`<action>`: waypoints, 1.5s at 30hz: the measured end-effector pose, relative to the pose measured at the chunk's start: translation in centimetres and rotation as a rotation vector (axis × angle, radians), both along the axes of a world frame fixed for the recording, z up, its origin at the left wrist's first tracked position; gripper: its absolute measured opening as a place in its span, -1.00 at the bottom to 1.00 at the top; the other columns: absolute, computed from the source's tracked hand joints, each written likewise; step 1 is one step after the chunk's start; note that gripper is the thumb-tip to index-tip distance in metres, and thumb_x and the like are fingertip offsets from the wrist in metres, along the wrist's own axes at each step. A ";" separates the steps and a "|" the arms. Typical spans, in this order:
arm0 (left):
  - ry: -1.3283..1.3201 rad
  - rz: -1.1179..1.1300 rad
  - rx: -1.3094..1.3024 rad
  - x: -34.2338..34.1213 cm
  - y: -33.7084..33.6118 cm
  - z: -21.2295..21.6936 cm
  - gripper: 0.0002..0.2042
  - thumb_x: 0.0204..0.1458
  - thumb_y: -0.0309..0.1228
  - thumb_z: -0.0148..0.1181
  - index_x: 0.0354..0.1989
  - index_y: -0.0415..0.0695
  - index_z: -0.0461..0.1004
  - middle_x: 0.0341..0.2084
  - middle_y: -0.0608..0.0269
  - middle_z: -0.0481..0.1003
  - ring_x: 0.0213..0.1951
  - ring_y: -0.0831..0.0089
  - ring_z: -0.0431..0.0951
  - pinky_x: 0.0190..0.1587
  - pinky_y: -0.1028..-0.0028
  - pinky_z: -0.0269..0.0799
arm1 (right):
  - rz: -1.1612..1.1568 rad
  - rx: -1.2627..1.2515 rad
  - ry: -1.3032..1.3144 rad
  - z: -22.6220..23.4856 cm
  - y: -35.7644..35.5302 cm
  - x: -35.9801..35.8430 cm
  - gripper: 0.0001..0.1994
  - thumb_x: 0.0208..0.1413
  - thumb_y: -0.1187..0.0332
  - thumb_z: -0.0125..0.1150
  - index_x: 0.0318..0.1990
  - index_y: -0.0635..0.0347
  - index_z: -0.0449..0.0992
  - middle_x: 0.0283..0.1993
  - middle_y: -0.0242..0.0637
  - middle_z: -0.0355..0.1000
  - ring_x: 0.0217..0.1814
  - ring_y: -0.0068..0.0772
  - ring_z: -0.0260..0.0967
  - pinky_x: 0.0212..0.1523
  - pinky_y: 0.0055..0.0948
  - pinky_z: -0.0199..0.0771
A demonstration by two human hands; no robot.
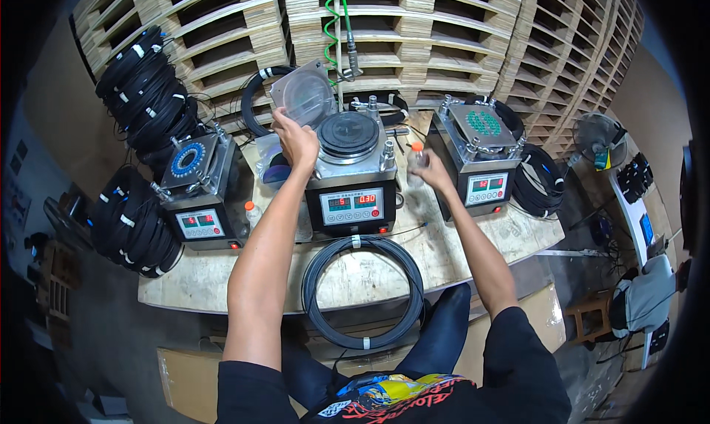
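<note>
My left hand (296, 139) is closed on the lower edge of a squarish plate with a round translucent disc (309, 98), raised and tilted behind the middle machine. At the right of that machine, my right hand (435, 174) grips a small clear bottle with an orange cap (418, 149). Between my hands stands the middle benchtop machine (353, 180), its round black pad (347, 132) uncovered on top and its red digits lit. A black cable coil (310, 287) bound with white tape lies in front, overhanging the table edge near my lap.
Machines with blue fittings (188, 160) and green fittings (483, 122) stand left and right. Another orange-capped bottle (252, 214) is beside my left forearm. Stacked cable coils (140, 91) rise at left; more coils (538, 187) sit at right. Wooden pallets (399, 24) back the table.
</note>
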State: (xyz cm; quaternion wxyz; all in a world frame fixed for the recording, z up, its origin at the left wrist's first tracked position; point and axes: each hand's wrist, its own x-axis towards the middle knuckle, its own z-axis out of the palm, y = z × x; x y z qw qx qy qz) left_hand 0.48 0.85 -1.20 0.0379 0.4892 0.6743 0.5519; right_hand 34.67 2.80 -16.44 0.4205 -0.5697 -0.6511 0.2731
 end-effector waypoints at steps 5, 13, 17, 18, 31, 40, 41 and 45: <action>-0.180 0.088 0.049 -0.8 1.3 -1.2 -0.27 -0.04 -0.59 0.24 0.32 -0.12 0.01 0.13 -0.30 0.30 0.06 -0.16 0.49 0.13 0.08 0.37 | -0.156 0.002 0.009 -7.0 -5.9 0.4 -0.42 -0.15 0.27 0.55 0.01 0.27 0.38 -0.08 0.01 0.52 0.01 -0.05 0.52 0.06 -0.21 0.46; -0.296 -0.297 -0.081 -7.8 5.7 -4.6 -0.67 -0.02 -0.45 0.39 -0.05 -0.26 0.57 -0.28 0.07 0.67 -0.23 0.30 0.67 -0.11 0.33 0.50 | -0.085 0.017 0.037 -7.0 -9.2 -0.2 -0.13 -0.14 0.22 0.58 0.31 0.24 0.19 0.14 0.07 0.45 0.23 -0.01 0.44 0.21 -0.21 0.40; -0.380 -0.507 -0.103 -10.7 6.1 -4.9 -0.78 0.03 -0.43 0.39 -0.17 -0.25 0.62 -0.38 0.17 0.68 -0.35 0.50 0.61 -0.20 0.42 0.47 | -0.005 0.117 0.100 -2.3 -9.1 -1.1 -0.05 -0.05 0.19 0.54 0.46 0.21 0.09 0.30 0.06 0.35 0.35 -0.10 0.31 0.33 -0.24 0.29; -0.313 -0.469 -0.122 -10.4 5.8 -4.7 -0.79 0.03 -0.44 0.39 -0.18 -0.25 0.63 -0.39 0.17 0.68 -0.36 0.50 0.61 -0.22 0.41 0.46 | -0.014 0.141 0.122 -0.7 -9.1 -1.2 -0.07 -0.02 0.18 0.52 0.46 0.21 0.10 0.31 0.04 0.34 0.37 -0.14 0.28 0.35 -0.25 0.25; 0.787 -0.413 0.247 -6.0 -4.9 4.9 -0.51 0.06 -0.61 0.15 0.20 0.07 0.51 -0.20 0.12 0.63 -0.16 0.10 0.64 -0.14 0.13 0.56 | 0.275 -0.144 0.459 21.3 -4.4 -14.7 -0.44 0.26 -0.15 0.18 -0.06 0.30 0.48 -0.26 -0.27 0.56 -0.34 -0.58 0.46 -0.33 -0.58 0.44; 0.411 -0.711 0.049 -5.9 -3.6 3.6 0.00 -0.11 -0.55 0.41 0.52 0.10 -0.05 0.06 -0.36 0.46 0.04 -0.22 0.53 0.12 0.13 0.47 | 0.361 -0.040 0.851 19.1 -1.4 -15.1 -0.63 0.19 0.46 0.27 0.09 0.42 0.37 -0.21 -0.20 0.57 -0.26 -0.50 0.50 -0.26 -0.52 0.48; 0.390 -0.715 0.022 -4.5 -3.7 4.0 0.06 -0.17 -0.52 0.48 0.53 0.06 -0.05 0.02 -0.33 0.51 -0.02 -0.07 0.59 0.07 0.19 0.48 | 0.338 -0.028 0.827 18.7 -0.8 -14.0 -0.62 0.19 0.47 0.25 0.12 0.42 0.36 -0.19 -0.18 0.57 -0.23 -0.49 0.50 -0.22 -0.51 0.48; -0.120 -0.773 -0.343 -5.0 -2.9 5.7 0.01 -0.12 -0.51 0.47 0.54 0.05 -0.01 -0.07 0.09 0.55 -0.09 0.48 0.55 -0.03 0.38 0.43 | 0.336 -0.006 0.690 17.0 1.2 -12.6 -0.46 0.18 0.50 0.23 0.31 0.42 0.28 -0.13 -0.12 0.59 -0.15 -0.45 0.51 -0.12 -0.49 0.47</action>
